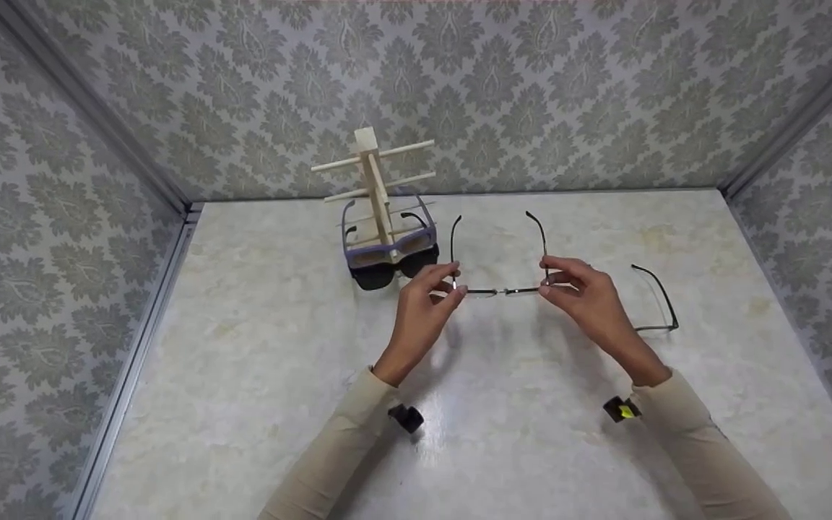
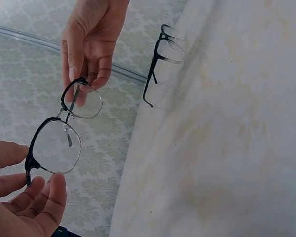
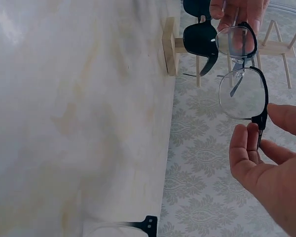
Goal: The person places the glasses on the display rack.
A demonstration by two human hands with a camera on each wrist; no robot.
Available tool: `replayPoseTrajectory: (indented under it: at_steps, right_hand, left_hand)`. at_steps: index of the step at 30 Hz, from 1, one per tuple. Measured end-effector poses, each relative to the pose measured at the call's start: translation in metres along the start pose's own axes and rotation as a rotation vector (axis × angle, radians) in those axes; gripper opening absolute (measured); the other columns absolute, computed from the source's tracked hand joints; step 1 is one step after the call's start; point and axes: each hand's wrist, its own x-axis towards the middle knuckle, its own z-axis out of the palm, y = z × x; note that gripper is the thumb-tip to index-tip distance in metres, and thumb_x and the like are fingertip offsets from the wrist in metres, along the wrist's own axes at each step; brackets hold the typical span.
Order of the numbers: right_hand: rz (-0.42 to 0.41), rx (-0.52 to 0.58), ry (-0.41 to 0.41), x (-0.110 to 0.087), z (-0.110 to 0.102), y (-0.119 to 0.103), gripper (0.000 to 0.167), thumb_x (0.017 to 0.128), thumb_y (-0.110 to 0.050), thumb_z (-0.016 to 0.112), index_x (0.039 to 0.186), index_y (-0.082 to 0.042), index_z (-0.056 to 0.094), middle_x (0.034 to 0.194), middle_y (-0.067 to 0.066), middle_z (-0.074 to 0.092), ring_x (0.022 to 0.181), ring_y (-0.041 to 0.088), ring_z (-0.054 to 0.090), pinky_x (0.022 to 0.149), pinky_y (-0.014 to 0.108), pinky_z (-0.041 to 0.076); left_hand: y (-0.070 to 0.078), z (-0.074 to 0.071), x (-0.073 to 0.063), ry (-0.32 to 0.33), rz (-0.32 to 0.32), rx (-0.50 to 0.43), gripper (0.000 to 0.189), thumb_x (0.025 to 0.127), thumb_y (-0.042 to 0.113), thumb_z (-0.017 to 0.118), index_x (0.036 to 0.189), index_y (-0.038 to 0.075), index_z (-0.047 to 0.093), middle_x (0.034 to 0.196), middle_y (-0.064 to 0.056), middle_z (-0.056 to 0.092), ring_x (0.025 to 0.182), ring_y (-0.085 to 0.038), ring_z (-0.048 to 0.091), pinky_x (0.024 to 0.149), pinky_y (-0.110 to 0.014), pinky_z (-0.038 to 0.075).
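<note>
Beige sleeves [image 1: 336, 448] nearest; left hand [image 1: 423, 303] and right hand [image 1: 591, 297] pinch black-rimmed eyeglasses [image 1: 513, 291] above the tabletop [image 1: 243, 397]; at their ten o'clock, a wooden rack [image 1: 375, 180] carries purple glasses [image 1: 416, 242] and dark sunglasses [image 1: 376, 277].

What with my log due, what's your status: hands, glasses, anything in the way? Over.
Left hand, right hand: pinching opposite ends of browline eyeglasses. Eyeglasses aloft, unfolded. No obstruction seen; wooden display rack beyond left hand, second eyeglasses right of right hand.
</note>
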Motion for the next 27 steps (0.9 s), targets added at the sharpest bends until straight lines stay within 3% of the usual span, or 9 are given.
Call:
replayPoseTrajectory:
  at_steps: [12, 27]
  right_hand:
    - [-0.064, 0.076, 0.008, 0.001, 0.006, -0.009, 0.049, 0.100, 0.010, 0.075, 0.147, 0.004, 0.066, 0.146, 0.024, 0.063, 0.115, 0.014, 0.071, 0.100, 0.023, 0.059]
    - [-0.138, 0.108, -0.011, -0.001, 0.014, -0.027, 0.050, 0.099, 0.013, 0.074, 0.147, 0.003, 0.067, 0.146, 0.021, 0.064, 0.115, 0.022, 0.070, 0.100, 0.027, 0.060]
  left_hand:
    - [0.012, -0.013, -0.008, 0.025, 0.026, 0.024, 0.041, 0.102, 0.007, 0.080, 0.142, 0.001, 0.073, 0.126, -0.010, 0.073, 0.103, -0.018, 0.074, 0.084, -0.032, 0.064]
    - [0.029, -0.029, -0.020, 0.051, 0.129, 0.040, 0.045, 0.103, 0.009, 0.079, 0.147, 0.004, 0.070, 0.130, -0.010, 0.071, 0.105, -0.020, 0.073, 0.086, -0.036, 0.065]
